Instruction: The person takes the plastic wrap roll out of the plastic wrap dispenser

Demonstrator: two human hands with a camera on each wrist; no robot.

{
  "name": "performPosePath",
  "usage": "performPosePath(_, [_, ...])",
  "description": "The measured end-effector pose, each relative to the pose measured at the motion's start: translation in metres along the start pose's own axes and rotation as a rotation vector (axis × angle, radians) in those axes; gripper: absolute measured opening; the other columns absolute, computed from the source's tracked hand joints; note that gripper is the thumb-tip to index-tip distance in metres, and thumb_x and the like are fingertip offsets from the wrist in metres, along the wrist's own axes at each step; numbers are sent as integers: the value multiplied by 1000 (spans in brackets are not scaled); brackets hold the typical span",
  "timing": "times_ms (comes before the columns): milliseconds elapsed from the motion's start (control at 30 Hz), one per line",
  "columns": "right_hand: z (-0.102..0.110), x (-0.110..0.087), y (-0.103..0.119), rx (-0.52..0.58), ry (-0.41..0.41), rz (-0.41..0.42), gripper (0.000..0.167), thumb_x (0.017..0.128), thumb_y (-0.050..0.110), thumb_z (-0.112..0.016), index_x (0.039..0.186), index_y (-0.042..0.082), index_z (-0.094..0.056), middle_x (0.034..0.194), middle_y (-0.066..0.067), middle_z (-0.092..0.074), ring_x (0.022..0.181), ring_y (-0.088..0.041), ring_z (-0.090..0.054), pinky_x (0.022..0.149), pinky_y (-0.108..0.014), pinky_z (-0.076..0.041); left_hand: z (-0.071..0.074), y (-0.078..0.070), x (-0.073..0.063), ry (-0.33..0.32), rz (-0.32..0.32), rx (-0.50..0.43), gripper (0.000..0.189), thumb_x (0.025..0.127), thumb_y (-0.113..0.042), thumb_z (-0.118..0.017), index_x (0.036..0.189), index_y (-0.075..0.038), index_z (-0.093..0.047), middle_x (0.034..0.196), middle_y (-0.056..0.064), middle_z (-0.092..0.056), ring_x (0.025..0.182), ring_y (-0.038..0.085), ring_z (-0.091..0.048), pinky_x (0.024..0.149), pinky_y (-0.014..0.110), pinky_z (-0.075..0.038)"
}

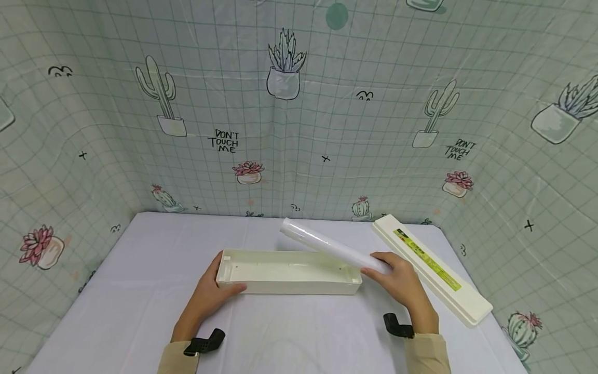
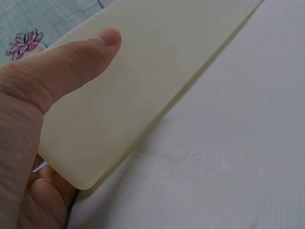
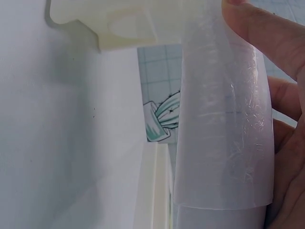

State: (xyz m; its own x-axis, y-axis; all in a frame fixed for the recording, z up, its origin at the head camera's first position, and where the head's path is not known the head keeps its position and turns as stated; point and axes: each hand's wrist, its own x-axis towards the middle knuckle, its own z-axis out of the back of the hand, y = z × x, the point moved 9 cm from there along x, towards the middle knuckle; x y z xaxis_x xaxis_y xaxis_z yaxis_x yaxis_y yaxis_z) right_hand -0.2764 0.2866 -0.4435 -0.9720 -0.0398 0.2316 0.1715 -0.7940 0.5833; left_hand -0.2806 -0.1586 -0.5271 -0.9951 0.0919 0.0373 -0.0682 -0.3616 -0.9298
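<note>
Left hand (image 1: 211, 291) is holding box (image 1: 291, 288), grip pinching its left end; right hand (image 1: 401, 279) is holding roll (image 1: 328, 244), grip pinching its near end; roll is slanting above box's right part; lid (image 1: 432, 269) is lying right on tabletop (image 1: 299, 332).

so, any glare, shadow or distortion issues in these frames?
Head: highlights along the roll; backdrop lines bend at the sides, lens or cloth folds, can't tell. Left wrist: narrow shadow along the lower edge of the box. Right wrist: whitish glare streaks on the roll, soft shadow on the tablecloth.
</note>
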Motion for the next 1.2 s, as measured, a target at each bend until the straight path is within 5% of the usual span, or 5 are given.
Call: performPosePath(1200, [14,-3,-1,5,-37,15,52,86,37,-85,125,5,-72,123,-17,-73,108,-35,-68,88,-53,-54,0,1,0,-1,6,-2,110,81,-27,-89,165,-10,-20,158,19,-43,141,37,-43,116,59,-32])
